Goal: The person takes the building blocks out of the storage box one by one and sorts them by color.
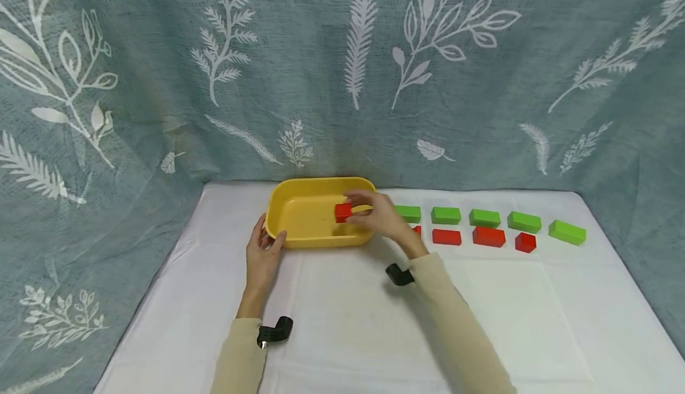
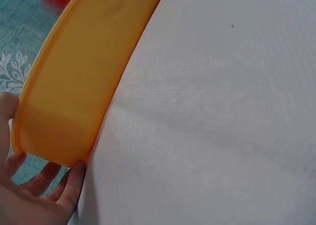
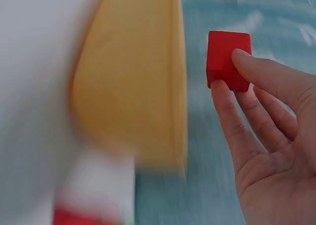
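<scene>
A yellow plastic tub [image 1: 305, 241] with rounded corners sits at the back of the white-covered table. My left hand [image 1: 264, 260] grips its front left corner, thumb at the rim; in the left wrist view the fingers curl under the outer wall [image 2: 69, 96]. Over the right part of the tub, my right hand [image 1: 379, 213] pinches a red block [image 3: 228, 59] between thumb and fingertips. That block shows above the tub's rim in the right wrist view. Inside, the visible floor of the tub is bare yellow, with a shadow below the block.
Right of the tub, a back row of green blocks [image 1: 446, 216] runs across the white cloth [image 1: 481, 311]. In front of it lie red blocks [image 1: 489, 236], one partly hidden by the right hand. A patterned blue-green curtain [image 1: 321, 73] hangs right behind the table.
</scene>
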`<state>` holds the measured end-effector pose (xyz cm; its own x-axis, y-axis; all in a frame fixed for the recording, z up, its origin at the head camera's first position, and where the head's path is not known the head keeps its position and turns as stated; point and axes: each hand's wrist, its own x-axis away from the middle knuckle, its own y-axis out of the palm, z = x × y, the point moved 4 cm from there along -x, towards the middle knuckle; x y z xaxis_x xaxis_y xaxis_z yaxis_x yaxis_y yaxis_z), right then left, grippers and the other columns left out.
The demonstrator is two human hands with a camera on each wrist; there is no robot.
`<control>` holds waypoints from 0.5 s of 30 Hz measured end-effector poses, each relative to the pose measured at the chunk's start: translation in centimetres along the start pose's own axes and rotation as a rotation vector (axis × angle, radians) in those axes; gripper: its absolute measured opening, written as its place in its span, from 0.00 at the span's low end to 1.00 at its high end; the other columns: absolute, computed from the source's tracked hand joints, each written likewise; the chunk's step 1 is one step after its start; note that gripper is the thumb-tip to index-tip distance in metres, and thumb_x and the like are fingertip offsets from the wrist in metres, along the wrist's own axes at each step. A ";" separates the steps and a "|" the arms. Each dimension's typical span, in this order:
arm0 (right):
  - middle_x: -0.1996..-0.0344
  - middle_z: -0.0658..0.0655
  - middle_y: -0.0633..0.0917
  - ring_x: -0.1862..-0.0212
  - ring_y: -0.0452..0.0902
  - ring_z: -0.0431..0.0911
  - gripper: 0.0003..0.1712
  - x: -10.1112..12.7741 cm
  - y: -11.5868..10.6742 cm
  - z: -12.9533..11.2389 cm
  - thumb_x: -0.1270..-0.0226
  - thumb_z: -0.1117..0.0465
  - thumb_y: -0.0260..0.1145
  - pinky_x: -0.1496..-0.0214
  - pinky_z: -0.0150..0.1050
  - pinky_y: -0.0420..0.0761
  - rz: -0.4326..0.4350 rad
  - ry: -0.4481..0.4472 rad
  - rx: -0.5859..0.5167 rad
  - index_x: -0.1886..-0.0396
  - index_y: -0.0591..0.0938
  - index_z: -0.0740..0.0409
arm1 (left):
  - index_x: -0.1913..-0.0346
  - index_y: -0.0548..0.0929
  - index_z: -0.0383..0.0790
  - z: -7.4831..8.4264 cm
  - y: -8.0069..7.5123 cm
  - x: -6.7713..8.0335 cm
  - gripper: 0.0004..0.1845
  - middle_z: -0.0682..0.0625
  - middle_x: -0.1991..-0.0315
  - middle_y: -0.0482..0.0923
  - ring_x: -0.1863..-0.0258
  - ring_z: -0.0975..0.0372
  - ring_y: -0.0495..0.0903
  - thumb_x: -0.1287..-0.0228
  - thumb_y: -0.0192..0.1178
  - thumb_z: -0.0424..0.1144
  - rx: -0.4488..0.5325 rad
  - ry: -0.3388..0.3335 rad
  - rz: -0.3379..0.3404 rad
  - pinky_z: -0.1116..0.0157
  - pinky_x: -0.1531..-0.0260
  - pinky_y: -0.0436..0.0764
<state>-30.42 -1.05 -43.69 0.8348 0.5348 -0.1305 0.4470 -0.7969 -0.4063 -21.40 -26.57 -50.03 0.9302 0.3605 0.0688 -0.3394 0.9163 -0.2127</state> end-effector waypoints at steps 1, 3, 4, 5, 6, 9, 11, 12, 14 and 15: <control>0.48 0.65 0.82 0.45 0.79 0.56 0.31 1.3 -1.8 0.3 0.42 0.72 0.71 0.46 0.42 0.82 0.023 0.004 0.001 0.38 0.75 0.67 | 0.23 0.55 0.49 0.0 0.0 0.0 0.37 0.41 0.30 0.64 0.38 0.54 0.70 0.30 0.59 0.39 0.000 0.001 0.002 0.83 0.57 0.71; 0.46 0.65 0.81 0.45 0.78 0.57 0.31 4.2 -5.6 1.2 0.41 0.72 0.71 0.46 0.45 0.81 0.083 0.045 0.045 0.37 0.75 0.67 | 0.23 0.55 0.49 0.0 -0.1 0.0 0.37 0.42 0.31 0.64 0.39 0.54 0.70 0.30 0.59 0.39 -0.006 -0.001 0.008 0.83 0.58 0.71; 0.45 0.65 0.81 0.44 0.78 0.57 0.31 5.9 -7.5 1.8 0.41 0.71 0.71 0.46 0.46 0.81 0.110 0.067 0.063 0.36 0.74 0.67 | 0.23 0.55 0.49 0.0 -0.1 0.0 0.37 0.41 0.31 0.64 0.39 0.54 0.70 0.30 0.59 0.39 -0.005 -0.002 0.008 0.83 0.58 0.71; 0.45 0.65 0.80 0.44 0.77 0.58 0.32 7.5 -9.4 2.5 0.40 0.71 0.71 0.46 0.45 0.81 0.139 0.091 0.097 0.36 0.74 0.66 | 0.23 0.55 0.49 0.0 0.0 0.0 0.37 0.41 0.30 0.64 0.39 0.54 0.70 0.30 0.59 0.39 -0.006 -0.002 0.007 0.84 0.58 0.71; 0.44 0.66 0.80 0.43 0.77 0.58 0.32 9.3 -11.4 3.2 0.39 0.71 0.70 0.46 0.44 0.81 0.168 0.119 0.130 0.35 0.73 0.65 | 0.22 0.55 0.49 0.0 0.1 0.0 0.37 0.41 0.30 0.64 0.39 0.53 0.70 0.30 0.59 0.40 -0.006 0.000 0.003 0.84 0.58 0.71; 0.43 0.68 0.78 0.43 0.75 0.60 0.32 14.4 -16.6 5.2 0.38 0.70 0.69 0.49 0.33 0.81 0.246 0.198 0.232 0.33 0.71 0.65 | 0.22 0.55 0.50 0.1 0.1 0.0 0.37 0.41 0.30 0.63 0.38 0.53 0.70 0.30 0.60 0.41 -0.009 0.005 -0.001 0.84 0.57 0.71; 0.44 0.70 0.78 0.43 0.75 0.63 0.33 17.4 -19.4 6.4 0.37 0.69 0.69 0.54 0.24 0.79 0.294 0.244 0.316 0.33 0.71 0.66 | 0.22 0.54 0.50 0.3 0.1 0.1 0.38 0.41 0.29 0.63 0.38 0.52 0.69 0.30 0.59 0.42 -0.017 0.006 -0.001 0.85 0.57 0.70; 0.44 0.71 0.78 0.43 0.74 0.64 0.32 18.8 -20.6 6.9 0.37 0.69 0.69 0.57 0.20 0.77 0.318 0.269 0.347 0.33 0.70 0.68 | 0.22 0.54 0.50 0.3 0.0 0.1 0.38 0.41 0.29 0.63 0.38 0.52 0.69 0.30 0.59 0.42 -0.017 0.005 0.001 0.85 0.57 0.70; 0.45 0.73 0.78 0.44 0.74 0.66 0.32 21.1 -22.6 8.1 0.38 0.69 0.69 0.60 0.15 0.73 0.366 0.308 0.398 0.34 0.71 0.70 | 0.22 0.54 0.51 0.4 -0.1 0.1 0.38 0.41 0.29 0.62 0.38 0.52 0.69 0.30 0.59 0.42 -0.014 -0.001 0.004 0.85 0.58 0.70; 0.45 0.74 0.78 0.44 0.73 0.67 0.32 22.1 -23.5 8.7 0.37 0.69 0.69 0.61 0.15 0.72 0.381 0.330 0.410 0.34 0.70 0.70 | 0.22 0.54 0.51 0.4 -0.1 0.1 0.38 0.41 0.29 0.62 0.37 0.52 0.69 0.30 0.59 0.42 -0.015 -0.002 0.005 0.86 0.58 0.70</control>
<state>-25.24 31.92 -44.86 0.9947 0.0690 -0.0757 -0.0047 -0.7073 -0.7069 -21.30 -26.54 -49.56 0.9282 0.3656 0.0696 -0.3421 0.9118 -0.2273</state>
